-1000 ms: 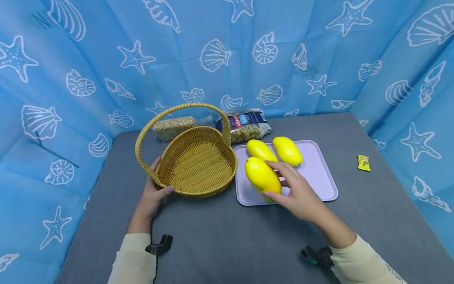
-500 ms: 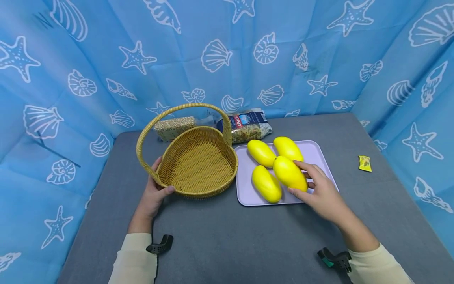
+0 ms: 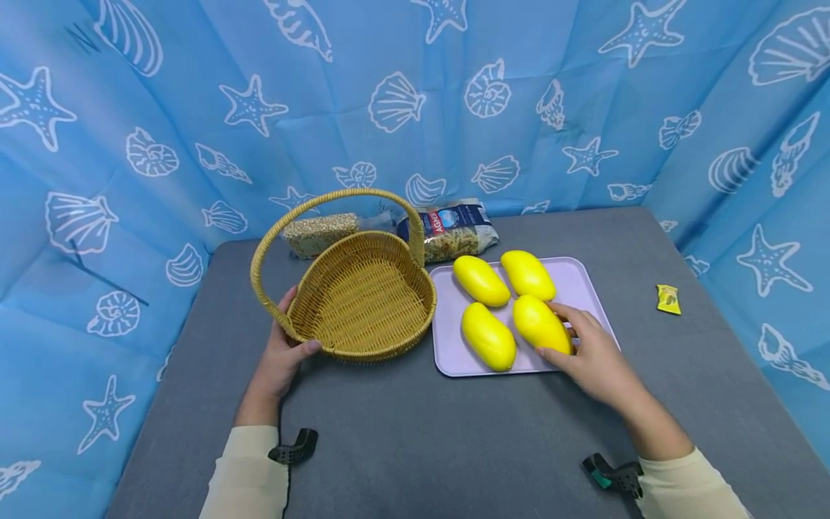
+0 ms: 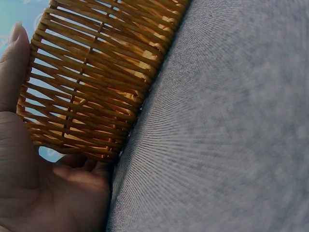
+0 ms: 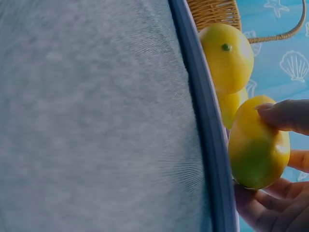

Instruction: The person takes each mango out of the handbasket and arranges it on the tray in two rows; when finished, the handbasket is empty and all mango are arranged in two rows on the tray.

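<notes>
A woven wicker basket [image 3: 363,310] with a tall arched handle stands left of centre, nothing inside it. My left hand [image 3: 280,357] grips its near left side, thumb over the rim; the left wrist view shows the woven wall [image 4: 96,72] beside the thumb. To the right, several yellow mangoes lie on a lilac tray [image 3: 586,317]. My right hand [image 3: 593,353] holds the near right mango [image 3: 541,324], thumb on the near side and fingers on the far side. In the right wrist view this mango [image 5: 258,150] has a greenish patch and sits just inside the tray edge.
Behind the basket lie a bag of pale grains or beans [image 3: 320,234] and a pasta packet [image 3: 450,231]. A small yellow wrapped sweet [image 3: 668,298] lies at the far right of the grey table [image 3: 415,447]. A blue shell-print curtain [image 3: 415,108] surrounds the table.
My right hand has carried the mango right from above the near left mango and lowered it to the tray's near right part. The left hand and basket have stayed put.
</notes>
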The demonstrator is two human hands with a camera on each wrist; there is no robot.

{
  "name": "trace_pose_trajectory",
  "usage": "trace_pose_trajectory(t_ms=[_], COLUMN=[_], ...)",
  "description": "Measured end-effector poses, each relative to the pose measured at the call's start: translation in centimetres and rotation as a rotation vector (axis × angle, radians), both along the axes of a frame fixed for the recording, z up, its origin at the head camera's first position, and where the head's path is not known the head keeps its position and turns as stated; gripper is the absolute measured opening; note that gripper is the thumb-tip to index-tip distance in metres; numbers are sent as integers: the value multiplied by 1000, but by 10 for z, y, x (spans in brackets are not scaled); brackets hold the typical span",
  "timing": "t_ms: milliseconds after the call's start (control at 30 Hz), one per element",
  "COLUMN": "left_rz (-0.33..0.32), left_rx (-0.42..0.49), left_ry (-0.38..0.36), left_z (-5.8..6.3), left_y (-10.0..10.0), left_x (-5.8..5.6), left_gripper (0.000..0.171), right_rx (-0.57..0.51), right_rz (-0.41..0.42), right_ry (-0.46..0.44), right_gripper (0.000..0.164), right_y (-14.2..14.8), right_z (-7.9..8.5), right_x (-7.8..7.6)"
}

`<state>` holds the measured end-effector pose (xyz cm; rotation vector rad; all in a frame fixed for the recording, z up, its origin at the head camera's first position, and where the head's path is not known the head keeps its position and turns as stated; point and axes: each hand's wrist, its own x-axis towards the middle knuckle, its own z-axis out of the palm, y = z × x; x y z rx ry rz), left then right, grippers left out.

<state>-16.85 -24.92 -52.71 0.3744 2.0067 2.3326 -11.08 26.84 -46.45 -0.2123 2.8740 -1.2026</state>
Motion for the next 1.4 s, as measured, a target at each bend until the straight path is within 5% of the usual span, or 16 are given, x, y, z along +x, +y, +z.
trace_pose_trajectory(t_ms=[1400], left_rz=[-18], left_rx=[24], left_ry=[18], left_z=[-3], left_y=[-1], left_x=[0], left_gripper=[105], right_rx=[45], right_rz=[-73], right_ry=[-49], right_gripper=[71], right_y=[-5], right_z=[-10], right_x=[0])
